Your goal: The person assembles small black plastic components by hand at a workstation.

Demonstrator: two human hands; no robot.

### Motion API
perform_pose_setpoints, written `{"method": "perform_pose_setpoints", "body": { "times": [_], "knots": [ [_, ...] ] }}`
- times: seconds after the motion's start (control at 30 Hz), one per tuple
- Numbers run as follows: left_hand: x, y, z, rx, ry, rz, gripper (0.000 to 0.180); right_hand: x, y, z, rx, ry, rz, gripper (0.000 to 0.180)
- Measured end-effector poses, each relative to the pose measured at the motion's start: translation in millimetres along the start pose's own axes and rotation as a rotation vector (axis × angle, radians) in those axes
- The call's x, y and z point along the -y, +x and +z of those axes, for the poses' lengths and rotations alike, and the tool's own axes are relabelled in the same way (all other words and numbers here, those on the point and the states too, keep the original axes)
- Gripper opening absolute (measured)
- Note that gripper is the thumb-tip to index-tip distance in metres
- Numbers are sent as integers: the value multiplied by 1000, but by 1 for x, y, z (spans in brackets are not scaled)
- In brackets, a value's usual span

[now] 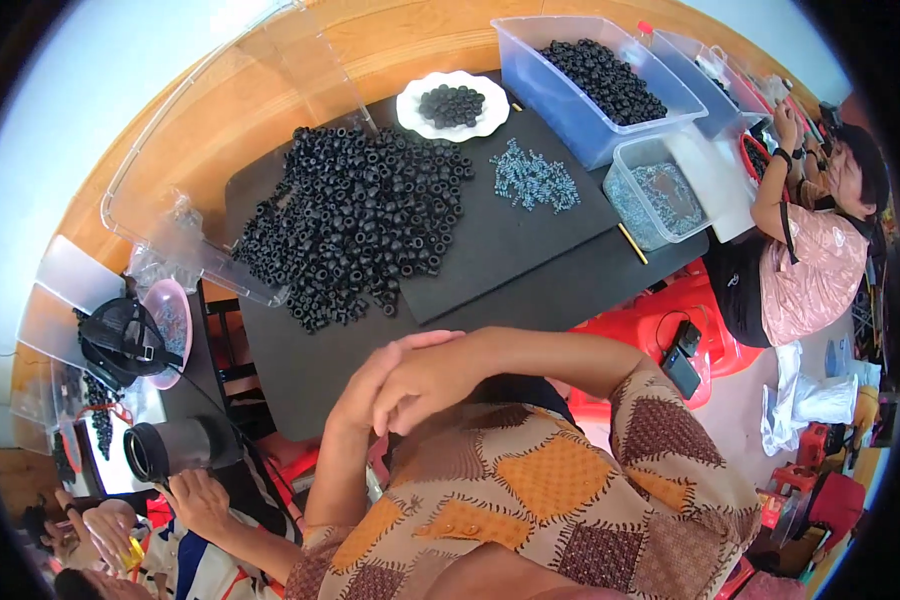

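My left hand [363, 387] and my right hand [432, 388] are crossed over each other in front of my body, at the near edge of a black table [305, 375]. The left fingers lie across the back of my right wrist, partly hidden by it. Loosely curled, the right fingers hang beside my left wrist with no object visible in them. Beyond my hands spreads a big heap of small black ring-shaped parts [365, 210]. A black board [480, 255] to its right carries a small pile of clear bluish pieces [535, 177].
A white scalloped plate [408, 112] of black parts stands at the back. Right of it are a large clear bin [550, 115] and a smaller tub [642, 228]. A tilted clear box [135, 185] borders the heap. Co-workers sit at left and right, one in a pink top [815, 270].
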State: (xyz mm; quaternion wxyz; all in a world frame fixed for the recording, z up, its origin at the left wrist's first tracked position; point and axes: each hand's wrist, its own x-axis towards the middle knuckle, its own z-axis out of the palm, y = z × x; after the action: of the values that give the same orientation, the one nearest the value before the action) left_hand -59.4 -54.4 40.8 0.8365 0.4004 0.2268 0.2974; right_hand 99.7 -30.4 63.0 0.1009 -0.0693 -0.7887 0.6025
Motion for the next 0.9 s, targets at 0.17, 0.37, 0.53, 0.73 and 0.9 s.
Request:
{"method": "perform_pose_setpoints", "body": {
  "times": [0.17,0.37,0.53,0.73,0.9],
  "knots": [
    [5,-12,-5,-59,352,-62,75,5,-29,-28,106,-176,-14,35],
    [-23,3,20,64,202,-106,77,25,-15,-13,211,-186,6,38],
    [-32,16,21,143,361,-63,75,23,-19,-22,204,-115,75,36],
    [-23,-4,-13,-30,274,-51,54,30,-73,-68,-316,-173,83,29],
    [-17,-8,-39,-216,341,69,38,-12,-132,-109,-991,-786,303,34]
  ]
}}
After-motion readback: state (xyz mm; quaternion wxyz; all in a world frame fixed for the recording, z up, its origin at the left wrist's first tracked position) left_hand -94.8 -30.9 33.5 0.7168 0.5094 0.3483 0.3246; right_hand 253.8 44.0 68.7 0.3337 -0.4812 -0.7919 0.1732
